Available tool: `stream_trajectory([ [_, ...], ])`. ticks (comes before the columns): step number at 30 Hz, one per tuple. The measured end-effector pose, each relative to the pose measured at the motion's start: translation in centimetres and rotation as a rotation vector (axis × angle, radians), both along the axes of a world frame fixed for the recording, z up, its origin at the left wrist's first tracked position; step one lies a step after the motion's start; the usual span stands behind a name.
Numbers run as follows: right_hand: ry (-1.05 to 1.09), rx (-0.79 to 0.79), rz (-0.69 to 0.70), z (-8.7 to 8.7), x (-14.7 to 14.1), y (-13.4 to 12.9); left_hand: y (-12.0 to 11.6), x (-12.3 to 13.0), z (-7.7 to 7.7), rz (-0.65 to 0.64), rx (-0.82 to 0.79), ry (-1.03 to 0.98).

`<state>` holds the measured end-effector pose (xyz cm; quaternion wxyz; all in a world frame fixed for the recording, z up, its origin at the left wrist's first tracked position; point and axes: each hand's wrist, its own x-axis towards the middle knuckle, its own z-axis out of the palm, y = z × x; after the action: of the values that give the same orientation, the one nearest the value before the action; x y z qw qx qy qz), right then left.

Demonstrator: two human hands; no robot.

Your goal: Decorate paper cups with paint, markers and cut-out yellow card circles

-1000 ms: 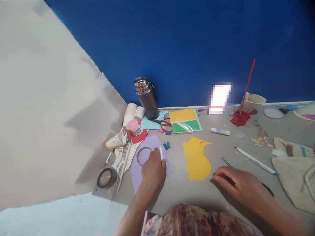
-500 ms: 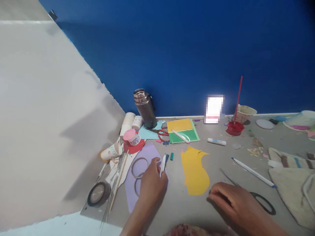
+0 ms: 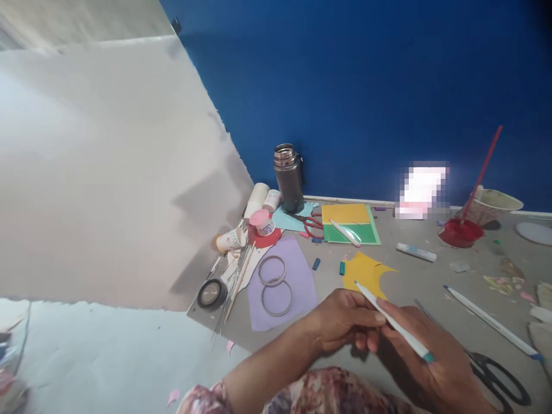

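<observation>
A white marker (image 3: 395, 325) with a teal tip and teal end slants across my two hands in front of my body. My left hand (image 3: 345, 322) is closed, with its thumb against the barrel. My right hand (image 3: 431, 356) is closed around the marker's lower part; some of its fingers are hidden. Just beyond the hands lies a cut piece of yellow paper (image 3: 362, 270), partly covered by them. A teal cap (image 3: 342, 268) rests at its left edge, with a dark blue cap (image 3: 316, 264) farther left. Scissors with black handles (image 3: 502, 374) lie beside and partly under my right hand.
Two tape rings (image 3: 276, 315) lie on purple paper (image 3: 302, 276). Behind stand a dark flask (image 3: 290, 184), paper cups (image 3: 230, 240) and red-handled pliers (image 3: 317, 225). A glue stick (image 3: 416, 252), a blue-ended marker (image 3: 491, 322) and a red dish (image 3: 460, 233) are to the right.
My left hand has moved right from the purple paper, bringing the marker to my right hand, which now grips it too. The view has shifted left.
</observation>
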<state>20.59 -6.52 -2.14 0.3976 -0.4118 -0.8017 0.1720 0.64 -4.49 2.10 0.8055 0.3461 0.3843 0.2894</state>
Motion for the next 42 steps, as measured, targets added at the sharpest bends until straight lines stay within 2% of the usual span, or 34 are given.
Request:
stream_trajectory([
  [1, 0.022, 0.000, -0.055, 0.2, 0.3, -0.1, -0.3, -0.7, 0.4, -0.053, 0.055, 0.082],
  [2, 0.047, -0.018, -0.125, 0.5, 0.5, -0.3, -0.6, -1.6, 0.8, -0.048, 0.128, 0.220],
  [5, 0.127, -0.168, -0.351, 1.6, 1.1, -0.5, -1.2, -5.3, 1.9, 0.151, 0.483, 0.950],
  [6, 0.162, -0.222, -0.399, 1.9, 1.2, -0.5, -1.3, -6.6, 2.1, 0.208, 0.532, 1.203],
  [8, 0.256, -0.299, -0.430, 2.2, 1.5, -0.4, -1.3, -9.0, 2.4, 0.190, 0.510, 1.566],
  [11, 0.367, -0.347, -0.410, 1.9, 1.9, -0.1, -1.2, -11.2, 2.4, 0.111, 0.434, 1.802],
  [15, 0.288, -0.363, -0.428, 0.5, 1.9, 0.2, -1.2, -11.9, 1.8, 0.031, 0.421, 1.824],
  [19, 0.114, -0.252, -0.393, 0.2, 1.0, 0.5, -1.5, -12.7, 0.9, 0.029, 0.507, 1.797],
  [22, -0.017, -0.178, -0.336, 0.7, 0.6, 0.6, -1.9, -13.0, 0.6, 0.157, 0.697, 1.754],
  [25, -0.124, -0.147, -0.307, 1.0, 0.6, 0.5, -2.4, -11.4, 0.7, 0.270, 0.976, 1.641],
  [27, -0.176, -0.145, -0.295, 0.8, 0.8, 0.3, -2.5, -9.2, 0.7, 0.212, 1.123, 1.514],
  [29, -0.200, -0.134, -0.288, 0.4, 1.0, -0.1, -2.4, -6.6, 0.3, 0.070, 1.228, 1.381],
  [33, -0.207, -0.116, -0.294, -0.8, 1.3, -1.2, -1.9, -2.8, -1.3, -0.163, 1.380, 1.305],
  [36, -0.200, -0.122, -0.312, -1.8, 1.6, -1.9, -1.7, -1.8, -2.3, -0.231, 1.434, 1.322],
  [42, -0.150, -0.029, -0.309, -2.4, 1.5, -2.1, -1.8, -1.6, -3.3, -0.236, 1.437, 1.334],
])
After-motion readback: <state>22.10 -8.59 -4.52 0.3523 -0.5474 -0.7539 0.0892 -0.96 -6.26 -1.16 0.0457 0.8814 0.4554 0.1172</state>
